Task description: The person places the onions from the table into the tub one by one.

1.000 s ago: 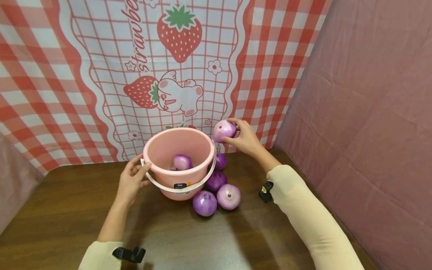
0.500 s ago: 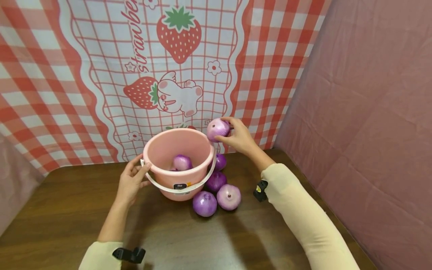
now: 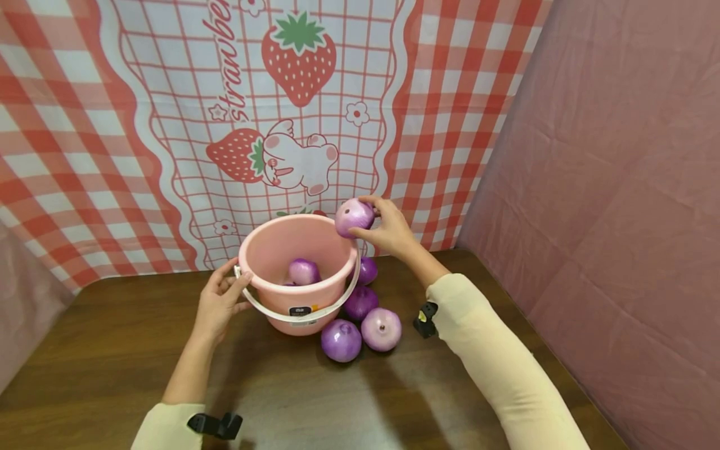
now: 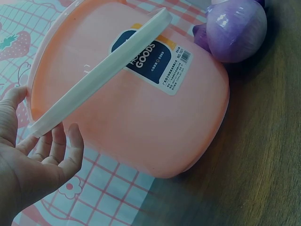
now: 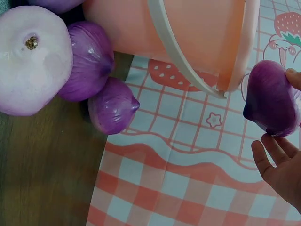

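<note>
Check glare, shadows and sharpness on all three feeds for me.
Head view: pale sheen on the table, a soft dark shadow to its right; left wrist view: cool tint, white glints on the onion beside the bucket, fine print on the label too soft to read; right wrist view: held onion dark, pale onion bright.
</note>
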Demonstrator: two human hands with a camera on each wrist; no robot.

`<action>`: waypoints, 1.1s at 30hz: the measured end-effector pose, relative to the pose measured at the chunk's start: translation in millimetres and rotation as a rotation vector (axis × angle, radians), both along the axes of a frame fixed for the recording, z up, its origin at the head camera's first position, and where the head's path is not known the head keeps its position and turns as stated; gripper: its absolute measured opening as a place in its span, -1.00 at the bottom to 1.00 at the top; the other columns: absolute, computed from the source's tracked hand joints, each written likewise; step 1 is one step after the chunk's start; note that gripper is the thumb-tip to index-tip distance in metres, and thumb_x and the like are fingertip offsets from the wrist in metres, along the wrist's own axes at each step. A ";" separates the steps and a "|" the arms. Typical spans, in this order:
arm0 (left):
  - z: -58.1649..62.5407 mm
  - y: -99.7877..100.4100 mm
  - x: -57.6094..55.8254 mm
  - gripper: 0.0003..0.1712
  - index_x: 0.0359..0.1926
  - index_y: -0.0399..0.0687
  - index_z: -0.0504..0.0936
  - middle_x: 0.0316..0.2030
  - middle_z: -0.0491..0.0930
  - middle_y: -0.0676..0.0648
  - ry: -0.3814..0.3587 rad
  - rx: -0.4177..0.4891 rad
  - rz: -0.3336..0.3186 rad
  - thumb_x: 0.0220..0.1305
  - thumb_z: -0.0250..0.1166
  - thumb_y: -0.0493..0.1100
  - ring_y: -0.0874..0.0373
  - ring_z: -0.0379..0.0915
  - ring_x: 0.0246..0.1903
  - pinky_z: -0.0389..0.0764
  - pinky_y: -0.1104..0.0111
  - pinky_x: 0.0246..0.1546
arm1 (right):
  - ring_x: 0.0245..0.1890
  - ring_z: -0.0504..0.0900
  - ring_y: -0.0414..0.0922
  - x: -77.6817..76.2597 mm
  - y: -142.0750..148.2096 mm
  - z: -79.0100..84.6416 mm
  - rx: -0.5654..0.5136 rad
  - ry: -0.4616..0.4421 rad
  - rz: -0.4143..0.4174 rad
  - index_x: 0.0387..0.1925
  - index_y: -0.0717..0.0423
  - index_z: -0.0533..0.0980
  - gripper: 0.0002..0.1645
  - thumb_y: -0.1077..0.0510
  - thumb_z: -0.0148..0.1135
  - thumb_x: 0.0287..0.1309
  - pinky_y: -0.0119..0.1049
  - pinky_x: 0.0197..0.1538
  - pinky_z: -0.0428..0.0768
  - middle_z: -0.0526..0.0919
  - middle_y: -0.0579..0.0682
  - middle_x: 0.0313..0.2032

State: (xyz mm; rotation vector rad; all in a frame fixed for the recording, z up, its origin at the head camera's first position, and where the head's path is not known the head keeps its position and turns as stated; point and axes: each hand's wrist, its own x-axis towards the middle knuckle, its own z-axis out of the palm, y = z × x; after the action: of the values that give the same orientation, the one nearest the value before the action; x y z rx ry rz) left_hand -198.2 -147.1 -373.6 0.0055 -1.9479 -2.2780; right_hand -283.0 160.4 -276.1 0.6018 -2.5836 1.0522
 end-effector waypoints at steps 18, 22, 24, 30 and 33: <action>-2.5 -0.8 -1.6 -0.36 0.36 -0.14 0.17 -0.41 0.51 0.21 0.001 0.011 0.002 0.32 0.16 -0.18 0.38 0.50 -0.47 0.69 0.47 -0.43 | 0.01 0.48 -0.02 1.5 -20.0 -3.4 -0.004 -0.013 0.023 0.22 0.08 0.36 -0.20 -0.04 0.44 -0.07 -0.16 -0.01 0.57 0.46 0.11 0.10; -2.0 -0.3 -1.2 -0.38 0.36 -0.13 0.17 -0.43 0.51 0.21 0.001 0.013 0.002 0.33 0.14 -0.20 0.38 0.50 -0.48 0.69 0.47 -0.43 | 0.02 0.49 -0.03 3.4 -26.3 -4.4 -0.011 -0.028 0.011 0.21 0.03 0.37 -0.20 -0.05 0.44 -0.08 -0.13 0.04 0.56 0.48 0.09 0.08; -2.6 -0.7 -1.2 -0.37 0.36 -0.14 0.17 -0.42 0.51 0.21 0.001 0.012 0.003 0.33 0.15 -0.19 0.38 0.50 -0.47 0.69 0.47 -0.43 | 0.03 0.49 -0.01 3.5 -29.8 -5.4 -0.020 -0.021 0.017 0.21 0.05 0.37 -0.20 -0.03 0.45 -0.09 -0.09 0.09 0.54 0.49 0.10 0.08; -5.0 -1.9 -1.5 -0.28 0.36 -0.14 0.18 -0.37 0.52 0.15 0.008 0.022 0.009 0.25 0.25 -0.10 0.37 0.51 -0.47 0.70 0.45 -0.42 | 0.04 0.47 0.01 2.4 -40.3 -9.7 -0.045 -0.011 0.055 0.19 0.07 0.39 -0.22 0.00 0.47 -0.11 -0.05 0.11 0.53 0.50 0.09 0.09; -5.4 -2.0 -1.6 -0.28 0.36 -0.14 0.18 -0.37 0.52 0.15 0.009 0.022 0.007 0.25 0.25 -0.09 0.37 0.51 -0.47 0.70 0.45 -0.42 | 0.02 0.48 -0.01 2.7 -45.5 -11.6 -0.037 -0.035 0.058 0.19 0.04 0.38 -0.21 -0.02 0.46 -0.10 -0.09 0.08 0.55 0.51 0.07 0.07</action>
State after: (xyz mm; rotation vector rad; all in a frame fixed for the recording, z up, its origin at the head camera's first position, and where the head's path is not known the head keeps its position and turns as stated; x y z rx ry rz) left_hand -199.8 -149.2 -379.0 0.0042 -1.9159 -2.2909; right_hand -280.3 114.9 -287.7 0.6590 -2.5853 1.1360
